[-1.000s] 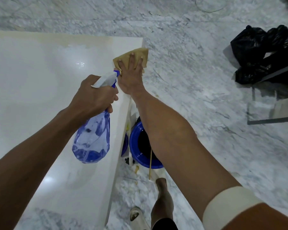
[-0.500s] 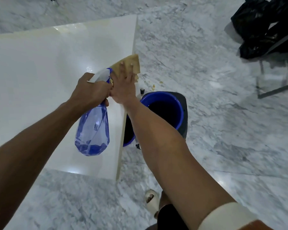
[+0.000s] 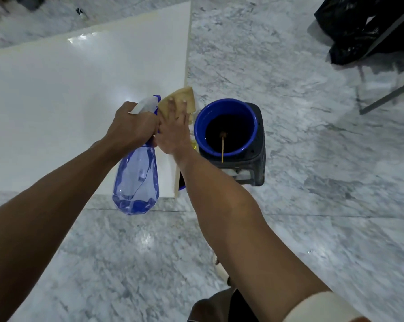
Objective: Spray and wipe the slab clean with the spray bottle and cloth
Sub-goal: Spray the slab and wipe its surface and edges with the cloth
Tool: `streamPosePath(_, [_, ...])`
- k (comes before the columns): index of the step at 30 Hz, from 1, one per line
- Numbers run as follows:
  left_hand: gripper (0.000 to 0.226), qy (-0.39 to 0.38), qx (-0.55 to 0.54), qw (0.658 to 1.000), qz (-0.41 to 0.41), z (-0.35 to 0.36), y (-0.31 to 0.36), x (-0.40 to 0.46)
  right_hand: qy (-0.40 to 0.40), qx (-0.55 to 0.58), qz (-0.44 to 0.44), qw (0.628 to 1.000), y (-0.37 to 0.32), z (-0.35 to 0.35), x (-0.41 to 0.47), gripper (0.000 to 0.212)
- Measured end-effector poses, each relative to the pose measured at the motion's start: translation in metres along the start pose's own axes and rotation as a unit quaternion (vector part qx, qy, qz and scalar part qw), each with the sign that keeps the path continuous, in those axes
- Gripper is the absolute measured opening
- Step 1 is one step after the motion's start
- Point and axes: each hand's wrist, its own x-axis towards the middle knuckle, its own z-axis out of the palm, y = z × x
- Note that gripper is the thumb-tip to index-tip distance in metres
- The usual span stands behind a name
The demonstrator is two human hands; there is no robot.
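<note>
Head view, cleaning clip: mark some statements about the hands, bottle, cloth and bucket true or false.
1. The left hand grips the spray bottle. True.
2. The right hand presses the cloth flat at the slab's right edge. True.
3. The bottle is full to the neck. False: liquid shows only near its bottom.
4. The bucket stands on the slab. False: it sits on a dark stool right of the slab.
5. A thin stick leans in the bucket. True.

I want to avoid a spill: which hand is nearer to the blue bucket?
Right. The right hand, flat on the cloth, lies just beside the blue bucket; the left hand, gripping the spray bottle, is farther away.
</note>
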Motion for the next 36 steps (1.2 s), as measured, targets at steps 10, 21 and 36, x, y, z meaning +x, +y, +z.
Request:
streamPosePath(10, [0.032,-0.011,-0.026,0.999,-0.035,-0.003,-0.03,-0.067,-0.011,-0.011,-0.016,1.0,-0.013,0.023,-0.063,0.071])
streamPosePath(21, [0.043,0.041,-0.058,0.991,-0.117,0.011,-0.049,-0.107,-0.038,-0.007,-0.044,0.998,-0.025,0.054,-0.132,0.074])
streamPosePath(36, [0.026,0.078,-0.109,0.976,-0.171,0.001,-0.08,-0.18,-0.075,-0.004,-0.1,0.992,-0.049,0.033,-0.257,0.063])
